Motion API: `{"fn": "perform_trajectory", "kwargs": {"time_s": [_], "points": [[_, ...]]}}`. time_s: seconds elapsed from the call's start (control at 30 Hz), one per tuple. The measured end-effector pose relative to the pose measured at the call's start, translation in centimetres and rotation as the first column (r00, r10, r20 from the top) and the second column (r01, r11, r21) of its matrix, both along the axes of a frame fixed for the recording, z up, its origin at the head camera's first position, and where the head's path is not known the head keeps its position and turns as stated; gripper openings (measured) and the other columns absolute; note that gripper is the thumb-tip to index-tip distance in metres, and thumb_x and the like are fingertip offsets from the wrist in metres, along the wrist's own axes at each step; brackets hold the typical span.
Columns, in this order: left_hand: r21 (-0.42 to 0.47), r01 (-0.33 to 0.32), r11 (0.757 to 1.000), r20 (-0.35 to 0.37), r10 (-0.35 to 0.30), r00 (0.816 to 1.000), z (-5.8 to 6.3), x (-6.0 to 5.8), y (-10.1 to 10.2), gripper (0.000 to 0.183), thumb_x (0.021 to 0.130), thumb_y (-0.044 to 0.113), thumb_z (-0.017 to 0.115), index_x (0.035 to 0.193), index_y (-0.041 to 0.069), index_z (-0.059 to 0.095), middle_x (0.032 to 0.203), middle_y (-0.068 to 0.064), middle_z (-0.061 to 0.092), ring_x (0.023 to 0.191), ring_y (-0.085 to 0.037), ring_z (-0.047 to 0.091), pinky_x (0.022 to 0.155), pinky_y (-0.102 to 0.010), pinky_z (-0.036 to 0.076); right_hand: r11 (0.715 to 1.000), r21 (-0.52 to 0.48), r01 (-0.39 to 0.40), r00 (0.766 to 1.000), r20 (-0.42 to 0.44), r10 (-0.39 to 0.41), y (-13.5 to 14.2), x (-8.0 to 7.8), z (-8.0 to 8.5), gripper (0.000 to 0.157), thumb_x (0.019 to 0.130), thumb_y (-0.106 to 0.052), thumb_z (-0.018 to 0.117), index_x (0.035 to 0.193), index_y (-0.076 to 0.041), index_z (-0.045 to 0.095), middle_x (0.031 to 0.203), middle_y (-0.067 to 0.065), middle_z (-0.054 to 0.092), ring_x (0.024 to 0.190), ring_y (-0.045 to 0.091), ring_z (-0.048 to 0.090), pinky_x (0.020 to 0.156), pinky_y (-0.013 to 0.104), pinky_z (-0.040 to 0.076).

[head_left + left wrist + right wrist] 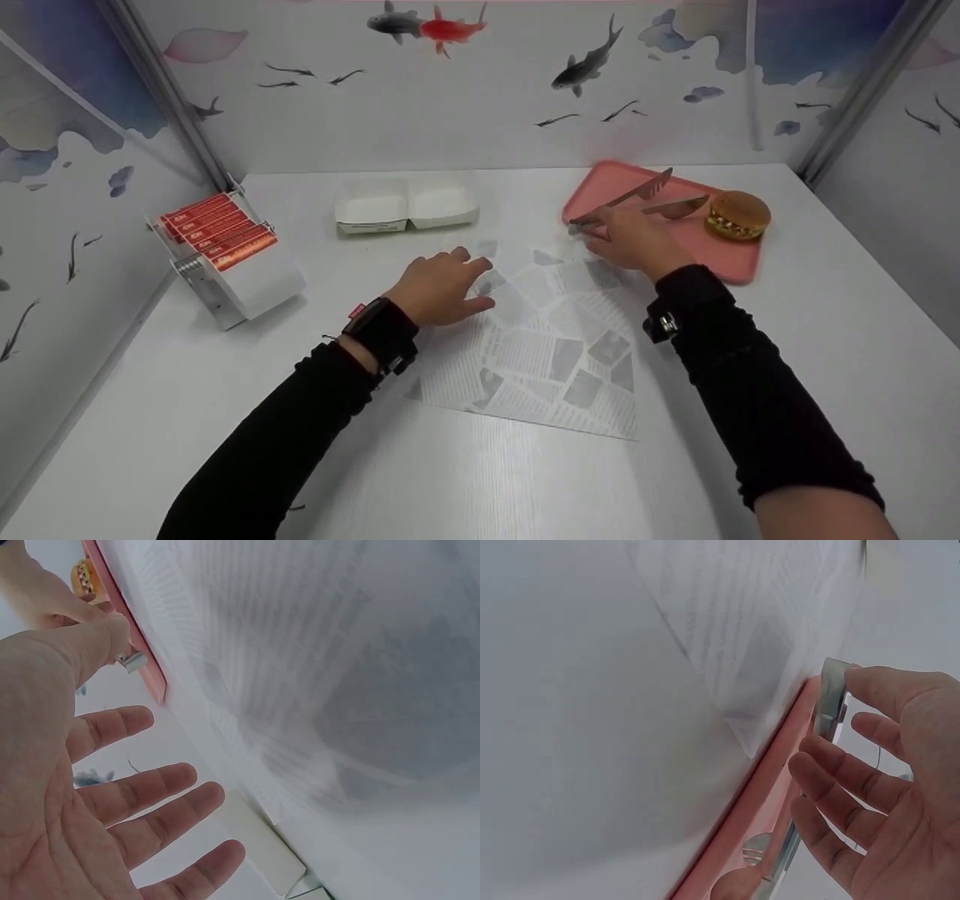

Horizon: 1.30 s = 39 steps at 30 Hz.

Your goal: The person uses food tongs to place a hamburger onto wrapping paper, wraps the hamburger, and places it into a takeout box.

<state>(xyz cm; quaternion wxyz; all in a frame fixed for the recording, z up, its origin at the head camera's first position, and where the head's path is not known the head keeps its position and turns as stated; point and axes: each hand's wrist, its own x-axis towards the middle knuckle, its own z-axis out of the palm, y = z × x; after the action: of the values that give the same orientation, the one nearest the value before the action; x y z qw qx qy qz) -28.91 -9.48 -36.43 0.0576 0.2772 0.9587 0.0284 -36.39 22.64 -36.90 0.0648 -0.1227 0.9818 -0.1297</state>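
Note:
My right hand [634,240] is at the joined end of metal food tongs [626,196], which lie spread over a pink tray [731,259]. In the right wrist view, the thumb touches the tongs' end [832,694], while the other fingers stay loosely bent and not wrapped round it. A burger [739,215] in a bun sits at the tray's right side, by the tongs' tips. My left hand [442,289] hovers over a newsprint-patterned paper sheet [525,352], fingers spread and holding nothing. Whether its fingertips touch the sheet is unclear.
An opened white clamshell box [442,206] stands behind the sheet. To the left, a metal rack [210,296] holds a stack of red-and-white paper packs [221,225]. Printed wall panels [487,112] enclose the white table [480,487] at the back and sides.

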Motion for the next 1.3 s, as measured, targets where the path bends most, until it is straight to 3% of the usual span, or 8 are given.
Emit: {"fn": "perform_trajectory", "kwargs": {"time_s": [0.13,0.27,0.4,0.6,0.77,0.97,1.17,1.3], "points": [[0.006,0.042,0.999,-0.033,-0.042,0.999,-0.1,-0.4,1.2,0.06,0.107,0.049,0.062,0.156,0.016,0.054,0.141,-0.017,0.064,0.121,-0.036,0.069,0.095,-0.057,0.06,1.0,-0.015,0.005,1.0,0.004,-0.005,0.6,-0.2,-0.2,0.053,0.109,-0.027,0.062,0.155,-0.003,0.051,0.145,0.022,0.064,0.117,0.034,0.062,0.105,0.057,0.052],[0.008,0.075,0.997,-0.054,-0.075,0.996,0.0,-0.9,2.5,0.059,0.107,0.048,0.063,0.155,0.014,0.056,0.133,-0.016,0.067,0.114,-0.035,0.071,0.091,-0.055,0.062,0.999,-0.044,0.031,1.0,0.002,-0.031,1.4,-0.2,-0.4,0.051,0.11,-0.027,0.061,0.152,-0.002,0.051,0.133,0.021,0.067,0.106,0.033,0.061,0.094,0.051,0.052],[-0.013,0.083,0.996,-0.062,-0.083,0.995,0.4,-2.0,4.1,0.059,0.107,0.047,0.064,0.154,0.014,0.056,0.131,-0.017,0.068,0.115,-0.036,0.071,0.091,-0.056,0.061,0.997,-0.061,0.052,0.999,0.004,-0.052,2.0,-0.1,-0.3,0.052,0.109,-0.027,0.062,0.155,-0.006,0.051,0.123,0.017,0.066,0.098,0.031,0.058,0.084,0.045,0.047],[-0.021,0.07,0.997,-0.085,-0.071,0.994,0.9,-4.4,7.0,0.056,0.108,0.045,0.062,0.153,0.012,0.056,0.133,-0.018,0.069,0.117,-0.035,0.071,0.092,-0.056,0.062,0.993,-0.088,0.081,0.997,0.022,-0.08,2.5,0.5,-0.2,0.055,0.108,-0.028,0.064,0.158,-0.011,0.047,0.12,0.016,0.064,0.104,0.032,0.059,0.093,0.046,0.051],[-0.006,0.01,1.0,-0.096,-0.01,0.995,0.6,-7.1,10.0,0.056,0.109,0.044,0.06,0.155,0.012,0.052,0.136,-0.017,0.067,0.12,-0.036,0.07,0.096,-0.056,0.061,0.994,-0.082,0.072,0.997,0.003,-0.072,2.8,1.2,-0.3,0.05,0.106,-0.028,0.068,0.15,-0.01,0.053,0.121,0.017,0.069,0.109,0.033,0.065,0.1,0.051,0.056],[0.026,-0.107,0.994,-0.127,0.11,0.986,-0.8,-9.9,14.4,0.057,0.109,0.045,0.06,0.156,0.014,0.05,0.14,-0.014,0.065,0.125,-0.035,0.067,0.102,-0.053,0.058,0.991,-0.118,0.06,0.998,-0.001,-0.061,3.4,2.1,-0.8,0.042,0.104,-0.026,0.071,0.142,-0.01,0.061,0.123,0.016,0.07,0.112,0.032,0.066,0.101,0.05,0.056],[0.108,-0.169,0.98,-0.176,0.186,0.967,-2.4,-11.4,18.2,0.043,0.109,0.041,0.06,0.14,0.012,0.063,0.131,-0.013,0.069,0.124,-0.032,0.067,0.102,-0.05,0.058,0.989,-0.138,0.052,0.998,-0.022,-0.056,4.7,3.3,-1.4,0.039,0.105,-0.026,0.071,0.139,-0.008,0.063,0.124,0.016,0.072,0.113,0.032,0.068,0.102,0.052,0.056],[0.095,-0.186,0.978,-0.16,0.2,0.967,-3.0,-11.8,19.9,0.04,0.112,0.037,0.055,0.14,0.011,0.062,0.133,-0.013,0.069,0.123,-0.032,0.068,0.1,-0.048,0.06,0.986,-0.152,0.064,0.998,-0.017,-0.068,5.6,3.9,-1.8,0.037,0.105,-0.028,0.07,0.137,-0.009,0.064,0.121,0.014,0.072,0.111,0.03,0.068,0.1,0.05,0.056]]}}
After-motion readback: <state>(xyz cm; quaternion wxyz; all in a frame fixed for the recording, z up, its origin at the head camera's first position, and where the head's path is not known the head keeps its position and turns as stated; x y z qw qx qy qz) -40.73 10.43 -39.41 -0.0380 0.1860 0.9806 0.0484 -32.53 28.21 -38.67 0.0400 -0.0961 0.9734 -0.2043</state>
